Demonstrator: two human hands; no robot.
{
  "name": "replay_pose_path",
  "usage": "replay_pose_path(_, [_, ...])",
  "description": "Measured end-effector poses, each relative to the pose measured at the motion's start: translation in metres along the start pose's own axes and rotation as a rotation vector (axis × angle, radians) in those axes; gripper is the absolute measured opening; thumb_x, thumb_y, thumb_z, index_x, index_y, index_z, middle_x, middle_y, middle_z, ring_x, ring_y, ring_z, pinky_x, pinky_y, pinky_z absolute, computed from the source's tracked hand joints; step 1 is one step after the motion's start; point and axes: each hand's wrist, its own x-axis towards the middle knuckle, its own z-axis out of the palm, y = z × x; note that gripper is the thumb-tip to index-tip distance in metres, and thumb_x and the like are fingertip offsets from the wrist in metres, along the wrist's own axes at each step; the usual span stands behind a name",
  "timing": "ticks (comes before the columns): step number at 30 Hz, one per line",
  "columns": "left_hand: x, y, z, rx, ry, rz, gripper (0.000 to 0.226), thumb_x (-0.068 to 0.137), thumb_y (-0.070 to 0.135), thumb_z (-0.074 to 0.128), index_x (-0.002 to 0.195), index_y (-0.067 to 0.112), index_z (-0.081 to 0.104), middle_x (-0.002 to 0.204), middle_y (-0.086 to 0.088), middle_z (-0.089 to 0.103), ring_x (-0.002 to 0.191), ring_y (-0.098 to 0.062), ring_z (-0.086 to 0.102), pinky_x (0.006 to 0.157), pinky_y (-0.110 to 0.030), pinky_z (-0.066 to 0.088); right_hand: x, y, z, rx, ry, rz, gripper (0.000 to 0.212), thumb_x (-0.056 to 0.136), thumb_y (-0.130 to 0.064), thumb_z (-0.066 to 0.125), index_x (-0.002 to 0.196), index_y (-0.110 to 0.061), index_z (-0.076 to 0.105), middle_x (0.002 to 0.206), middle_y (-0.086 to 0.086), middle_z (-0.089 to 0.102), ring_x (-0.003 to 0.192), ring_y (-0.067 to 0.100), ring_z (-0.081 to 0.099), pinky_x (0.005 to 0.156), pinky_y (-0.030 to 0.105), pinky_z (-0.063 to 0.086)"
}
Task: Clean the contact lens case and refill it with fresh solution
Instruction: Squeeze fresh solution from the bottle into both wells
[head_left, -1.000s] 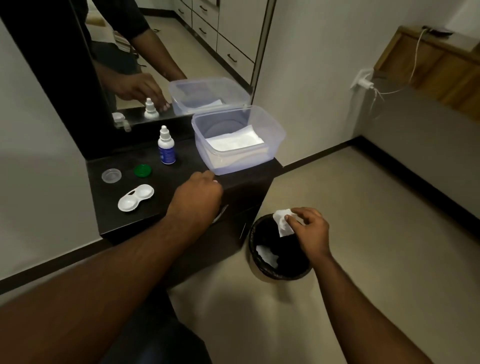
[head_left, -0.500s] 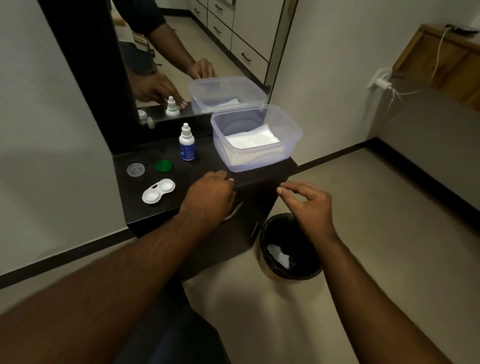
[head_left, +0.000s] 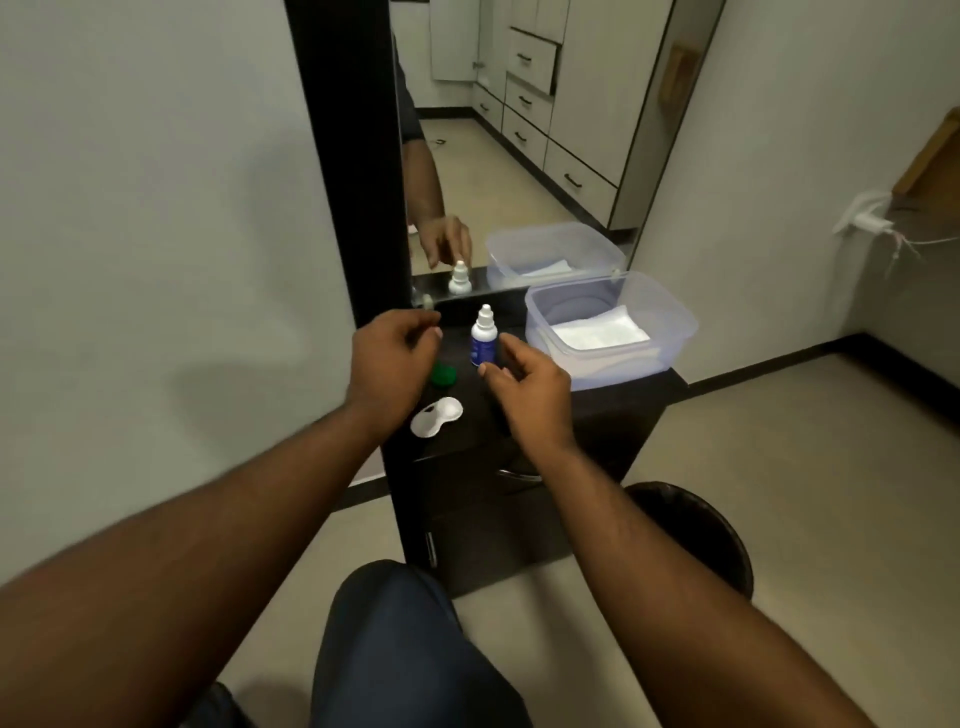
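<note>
Contact lens case: white, uncapped, wells open, near front edge of dark cabinet top; refill judged not yet done. Green cap just behind. Solution bottle upright, capped. Right hand beside bottle, fingers loosely curled, empty. Left hand above, half-curled, empty.

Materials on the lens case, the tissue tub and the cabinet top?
Lens case: likely white moulded plastic, smooth, opaque. Tub: translucent, faintly bluish plastic; the white tissues show through its wall. Cabinet top: dark, near-black, probably laminate or painted board, matte with a slight sheen; cannot confirm.
</note>
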Motion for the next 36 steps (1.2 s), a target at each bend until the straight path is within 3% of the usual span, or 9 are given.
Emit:
replay_pose_path(5, [0.014,-0.005,0.001,-0.071,-0.15,-0.063,0.036,0.09,0.005,0.058,0.125,0.008,0.061,0.122,-0.008,0.066,0.111,-0.011,0.059,0.097,-0.023,0.044,0.028,0.013,0.024,-0.075,0.007,0.152,0.065,0.078,-0.023,0.076,0.136,-0.013,0.049,0.127,0.003,0.062,0.113,0.013,0.058,0.099,0.029,0.047])
replay_pose_path(10, [0.027,0.002,0.013,-0.119,-0.246,-0.055,0.044,0.091,0.003,0.055,0.134,0.01,0.052,0.134,-0.005,0.058,0.121,-0.006,0.05,0.099,-0.017,0.037,0.04,0.016,0.028,-0.088,0.0,0.131,0.044,0.078,-0.018,0.076,0.12,-0.014,0.063,0.111,0.002,0.069,0.1,0.017,0.063,0.091,0.034,0.052])
replay_pose_path(16, [0.044,-0.004,0.026,-0.117,-0.399,-0.033,0.044,0.095,0.003,0.05,0.138,0.013,0.049,0.134,-0.006,0.058,0.124,-0.011,0.051,0.091,-0.006,0.038,0.039,0.021,0.027,-0.079,-0.12,0.137,0.043,0.077,-0.021,0.077,0.118,-0.017,0.065,0.109,-0.001,0.071,0.1,0.012,0.064,0.092,0.037,0.053])
replay_pose_path(18, [0.046,-0.01,0.027,-0.093,-0.389,-0.01,0.04,0.094,0.003,0.052,0.133,0.011,0.054,0.128,-0.007,0.062,0.118,-0.01,0.057,0.087,-0.001,0.04,0.039,0.019,0.025,-0.076,-0.128,0.139,0.044,0.076,-0.02,0.078,0.118,-0.016,0.065,0.11,0.0,0.07,0.1,0.013,0.064,0.093,0.035,0.052])
replay_pose_path(21, [0.047,-0.013,0.028,-0.105,-0.406,-0.003,0.036,0.094,0.005,0.054,0.129,0.011,0.058,0.127,-0.006,0.063,0.115,-0.009,0.058,0.093,-0.011,0.044,0.038,0.018,0.025,-0.06,-0.124,0.139,0.043,0.076,-0.019,0.078,0.117,-0.015,0.066,0.108,0.0,0.071,0.098,0.013,0.065,0.092,0.034,0.053])
replay_pose_path(24, [0.047,-0.015,0.03,-0.109,-0.43,0.003,0.032,0.094,0.008,0.055,0.125,0.009,0.061,0.125,-0.005,0.064,0.109,-0.005,0.057,0.084,-0.003,0.044,0.039,0.02,0.026,-0.07,-0.122,0.154,0.042,0.077,-0.021,0.077,0.116,-0.015,0.066,0.108,0.001,0.071,0.098,0.013,0.065,0.092,0.036,0.053])
replay_pose_path(29, [0.041,-0.02,0.036,-0.09,-0.275,0.034,0.026,0.09,0.014,0.063,0.115,0.011,0.068,0.113,-0.005,0.07,0.098,-0.005,0.063,0.081,-0.006,0.047,0.04,0.019,0.029,-0.117,-0.12,0.169,0.04,0.079,-0.023,0.075,0.117,-0.015,0.066,0.109,0.002,0.071,0.1,0.016,0.065,0.092,0.04,0.053])
replay_pose_path(33, [0.038,-0.021,0.038,-0.127,-0.172,0.005,0.024,0.079,0.022,0.076,0.099,0.011,0.07,0.092,-0.002,0.072,0.083,-0.009,0.068,0.076,-0.023,0.058,0.039,0.017,0.029,-0.126,-0.109,0.173,0.037,0.08,-0.021,0.074,0.116,-0.014,0.066,0.107,0.003,0.071,0.099,0.017,0.064,0.091,0.039,0.054])
replay_pose_path(36, [0.035,-0.013,0.036,-0.284,-0.23,-0.015,0.049,0.081,0.02,0.074,0.127,0.02,0.055,0.12,0.001,0.063,0.107,-0.006,0.06,0.09,-0.021,0.052,0.04,0.016,0.029,-0.115,-0.109,0.194,0.036,0.08,-0.019,0.074,0.114,-0.014,0.066,0.108,0.003,0.07,0.1,0.017,0.063,0.091,0.036,0.053])
